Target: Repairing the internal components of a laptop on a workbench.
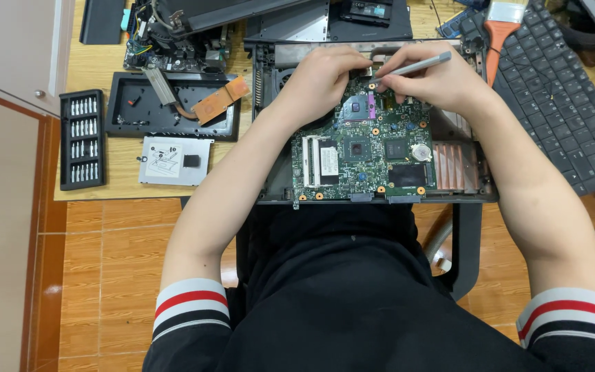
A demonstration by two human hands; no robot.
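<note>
Green motherboard [363, 162] seated in an opened laptop base [277, 193] at the near edge of the tabletop [98, 65], viewed from above. Right hand [435, 79] closed in a pen grip on a slim grey screwdriver [418, 64], tip angled down to the board's far edge; left hand [321, 76] curled just beside it, fingertips pressed on the same far edge, empty as far as visible, the two hands nearly touching. Board directly beneath and slightly nearer than both hands, most of its surface uncovered. Likely hazards: slip of the metal tip across fine traces or small components, caused by sideways pressure; a freed screw, too small to make out here, rolling under the board or off toward the floor; flex of the board from uneven pressing by the left fingertips. Screwdriver bit set [82, 138], black bottom cover [132, 110], metal drive bracket [173, 160] to the left; detached keyboard [566, 110] and orange-handled brush [500, 24] to the right, well apart from the working point.
</note>
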